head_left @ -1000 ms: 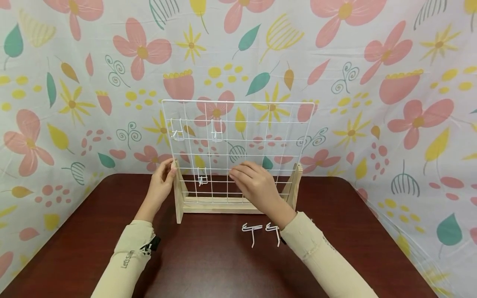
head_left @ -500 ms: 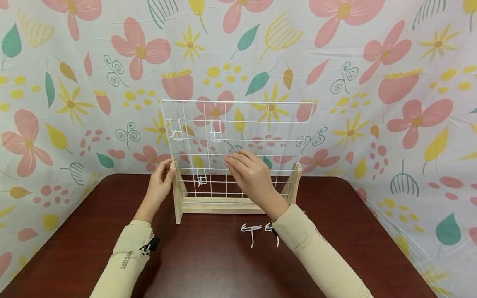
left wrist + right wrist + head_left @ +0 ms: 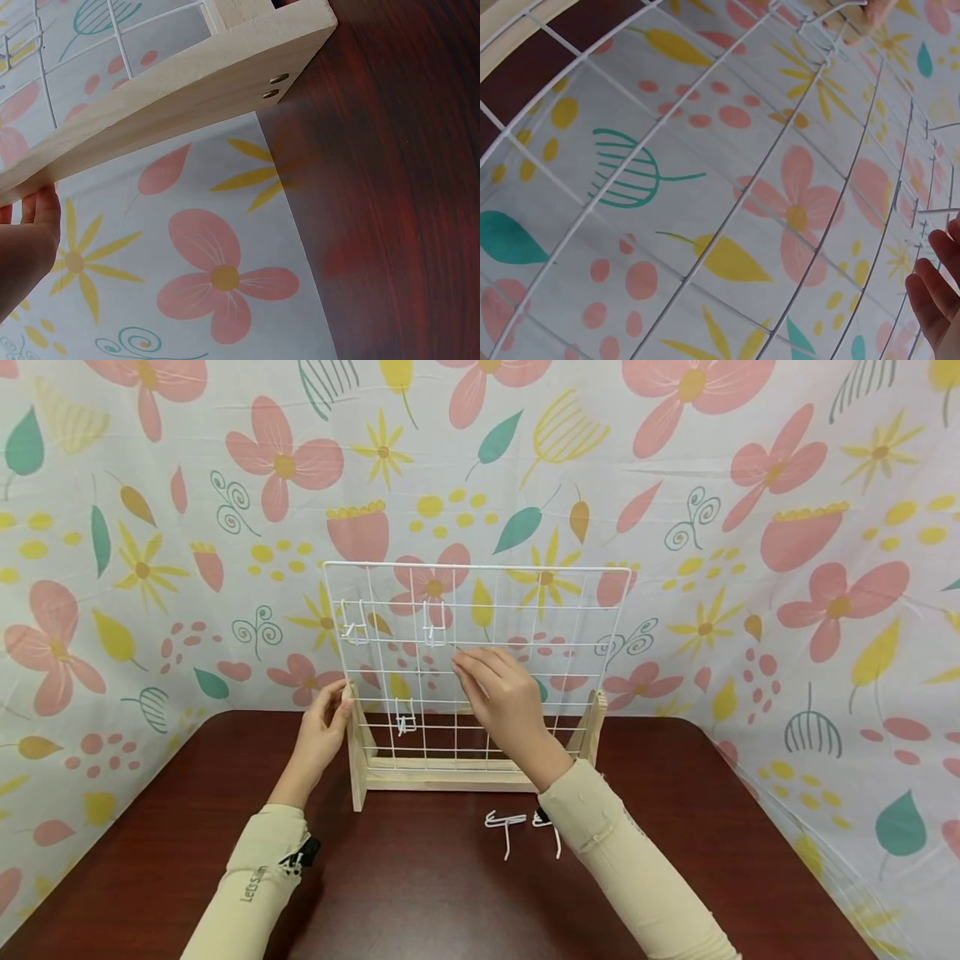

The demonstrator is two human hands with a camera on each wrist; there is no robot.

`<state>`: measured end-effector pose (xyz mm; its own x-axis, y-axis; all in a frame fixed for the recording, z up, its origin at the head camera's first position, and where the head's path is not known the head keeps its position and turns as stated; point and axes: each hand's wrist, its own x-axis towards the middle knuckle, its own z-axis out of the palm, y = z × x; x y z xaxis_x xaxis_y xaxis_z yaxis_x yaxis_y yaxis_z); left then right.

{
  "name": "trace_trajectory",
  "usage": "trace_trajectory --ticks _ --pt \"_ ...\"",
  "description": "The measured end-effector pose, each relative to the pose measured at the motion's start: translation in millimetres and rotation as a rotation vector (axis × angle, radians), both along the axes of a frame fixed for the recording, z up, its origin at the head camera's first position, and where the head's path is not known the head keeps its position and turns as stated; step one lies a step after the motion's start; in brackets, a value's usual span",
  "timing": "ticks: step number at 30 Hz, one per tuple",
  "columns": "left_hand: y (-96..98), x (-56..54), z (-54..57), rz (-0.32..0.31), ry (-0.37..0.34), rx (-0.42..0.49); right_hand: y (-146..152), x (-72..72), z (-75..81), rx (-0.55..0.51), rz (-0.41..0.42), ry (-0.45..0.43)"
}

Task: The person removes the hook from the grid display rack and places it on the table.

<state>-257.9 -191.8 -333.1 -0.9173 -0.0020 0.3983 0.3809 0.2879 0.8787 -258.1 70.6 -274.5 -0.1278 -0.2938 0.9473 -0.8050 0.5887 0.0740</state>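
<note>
Three hooks [image 3: 406, 724] hung, left hand [image 3: 320, 731] gripping stand [image 3: 438, 783], right hand [image 3: 506, 697] near grid [image 3: 456, 605]

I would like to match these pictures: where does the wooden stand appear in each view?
Head: just below centre, the wooden stand, with its base bar and two side pieces, partly behind the right forearm.
Left wrist: one side piece slants from upper right to the left edge.
Right wrist: a strip in the upper-left corner, another small part at the top, right of centre.
Shared landmark: the white wire grid.

Dark lettering [image 3: 252, 883], beginning "Lets", on left sleeve [image 3: 227, 914], remainder unclear
</note>
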Motion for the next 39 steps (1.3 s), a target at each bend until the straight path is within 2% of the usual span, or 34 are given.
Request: trace_trajectory --ticks 6,17,24,35,39 --pt "0.6 -0.3 -0.5 0.0 0.02 0.008 -3 -2.2 3.4 -0.019 -0.011 -0.034" --pt "0.7 1.7 0.6 -0.009 -0.004 0.012 -15 -11.2 6.8 -0.041 -0.041 -0.084" --pt "1.1 2.0 1.7 -0.006 0.011 0.023 -22 -13.6 11.2 -0.051 -0.058 -0.118" --pt "1.2 0.7 0.3 0.012 0.048 -0.008 -32 -18.5 16.8 -0.056 -0.073 -0.117" --pt "0.3 -2.3 -2.0 0.01 0.049 0.005 -35 -20.4 17.1 -0.06 -0.084 -0.091"
